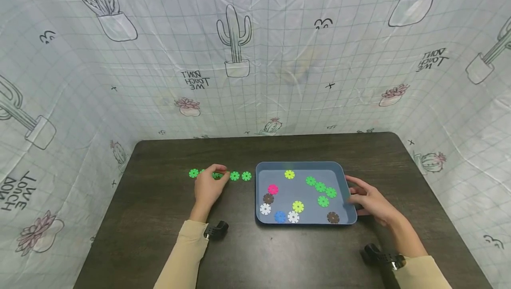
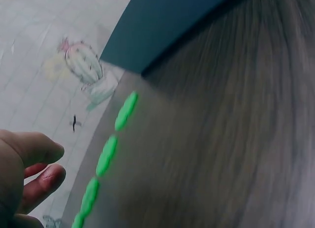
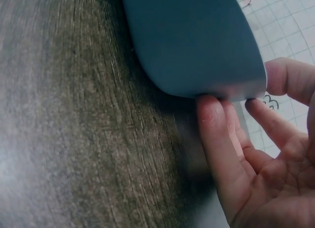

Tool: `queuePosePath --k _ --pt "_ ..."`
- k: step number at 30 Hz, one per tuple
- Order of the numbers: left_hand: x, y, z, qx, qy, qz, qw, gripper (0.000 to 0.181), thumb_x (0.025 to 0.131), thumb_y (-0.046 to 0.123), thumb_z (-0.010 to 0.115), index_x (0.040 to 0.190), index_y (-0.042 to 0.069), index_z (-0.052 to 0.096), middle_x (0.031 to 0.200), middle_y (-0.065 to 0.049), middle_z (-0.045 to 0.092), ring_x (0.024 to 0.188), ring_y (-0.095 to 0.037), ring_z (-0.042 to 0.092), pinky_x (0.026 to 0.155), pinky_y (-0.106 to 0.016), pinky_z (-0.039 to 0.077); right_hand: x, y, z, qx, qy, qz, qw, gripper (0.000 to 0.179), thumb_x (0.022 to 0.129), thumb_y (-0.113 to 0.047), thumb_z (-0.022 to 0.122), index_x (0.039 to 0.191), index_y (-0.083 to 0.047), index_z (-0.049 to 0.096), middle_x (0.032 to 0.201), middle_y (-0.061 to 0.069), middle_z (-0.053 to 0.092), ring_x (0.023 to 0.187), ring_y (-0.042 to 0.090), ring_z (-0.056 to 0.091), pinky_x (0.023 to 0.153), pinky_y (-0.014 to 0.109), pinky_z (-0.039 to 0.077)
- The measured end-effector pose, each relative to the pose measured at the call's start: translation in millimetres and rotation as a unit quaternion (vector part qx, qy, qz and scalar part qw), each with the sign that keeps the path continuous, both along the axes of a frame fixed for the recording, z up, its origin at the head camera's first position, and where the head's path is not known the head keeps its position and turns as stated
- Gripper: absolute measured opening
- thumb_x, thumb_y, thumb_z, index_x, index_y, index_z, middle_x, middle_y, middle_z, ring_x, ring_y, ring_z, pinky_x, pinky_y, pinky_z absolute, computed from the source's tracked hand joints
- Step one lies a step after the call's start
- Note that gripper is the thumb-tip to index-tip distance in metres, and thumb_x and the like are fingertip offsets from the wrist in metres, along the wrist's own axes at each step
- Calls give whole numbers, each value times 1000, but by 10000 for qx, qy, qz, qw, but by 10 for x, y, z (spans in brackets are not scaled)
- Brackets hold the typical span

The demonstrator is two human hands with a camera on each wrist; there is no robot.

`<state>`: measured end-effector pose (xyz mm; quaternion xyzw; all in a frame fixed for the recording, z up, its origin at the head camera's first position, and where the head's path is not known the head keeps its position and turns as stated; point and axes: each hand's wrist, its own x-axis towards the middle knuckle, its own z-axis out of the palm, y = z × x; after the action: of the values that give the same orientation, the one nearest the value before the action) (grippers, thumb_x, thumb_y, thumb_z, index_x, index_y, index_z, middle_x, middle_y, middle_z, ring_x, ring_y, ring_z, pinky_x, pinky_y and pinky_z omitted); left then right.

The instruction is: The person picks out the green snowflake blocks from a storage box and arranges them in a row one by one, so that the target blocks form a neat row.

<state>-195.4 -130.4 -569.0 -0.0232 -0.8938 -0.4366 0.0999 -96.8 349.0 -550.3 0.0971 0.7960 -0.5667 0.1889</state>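
Fingers of the left hand (image 1: 208, 189) are loosely bent over a row of green notched discs (image 1: 234, 176), and I see nothing held in them; the close view from that wrist shows a gap between two of the tips. The row lies on the dark worktop (image 1: 239, 253), with two discs in plain sight just right of those fingers, one at the far left of them, and others partly hidden behind the hand. Further right, between the two hands, sits a blue-grey tray (image 1: 300, 224). Fingers of the right hand (image 1: 373, 202) grasp its right end, the thumb at the rim and other fingertips against the outer wall. Nearest to them inside the tray are four green pieces (image 1: 320, 187) and, closer to the person, a brown disc (image 1: 333, 217). Leftward from the right fingers come two yellow discs (image 1: 298, 207), two white discs (image 1: 293, 216) and a blue disc (image 1: 280, 217), then a pink disc (image 1: 273, 189) touching or nearly touching a second brown one. Black wristbands (image 1: 216, 231) sit behind both sets of fingers, by tan sleeves (image 1: 181, 253). Well beyond the fingers hangs a pale checked cloth (image 1: 279, 53) with cactus drawings.
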Motion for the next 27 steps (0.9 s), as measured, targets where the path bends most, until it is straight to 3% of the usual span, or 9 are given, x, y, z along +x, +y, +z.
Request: queuePosePath --k 4,10,15,27 --pt "4 139 39 29 133 -199 9997 17 90 24 81 104 15 79 94 5 76 46 -12 49 45 -32 37 -4 6 8 -46 12 -12 10000 80 97 -8 66 165 -8 23 142 35 47 109 35 65 82 56 58" --pt "15 336 118 -66 311 -465 9984 14 88 23 83 100 16 80 92 6 75 74 -18 68 59 -37 47 1 14 3 -95 45 -15 9999 80 97 -7 65 164 -7 23 141 34 49 107 33 65 81 55 59" --pt "38 499 162 -210 307 -680 9970 12 89 24 82 99 17 79 94 6 75 92 -23 72 72 -41 53 5 11 -1 -87 31 -5 10000 80 97 -7 65 164 -7 23 141 34 49 107 33 65 81 55 59" --pt "100 918 199 -504 345 -1131 9917 11 89 26 80 98 20 79 95 9 72 86 -15 70 68 -34 52 3 7 -4 -23 39 -2 10000 81 97 -8 66 165 -7 22 142 34 48 109 34 64 82 55 59"
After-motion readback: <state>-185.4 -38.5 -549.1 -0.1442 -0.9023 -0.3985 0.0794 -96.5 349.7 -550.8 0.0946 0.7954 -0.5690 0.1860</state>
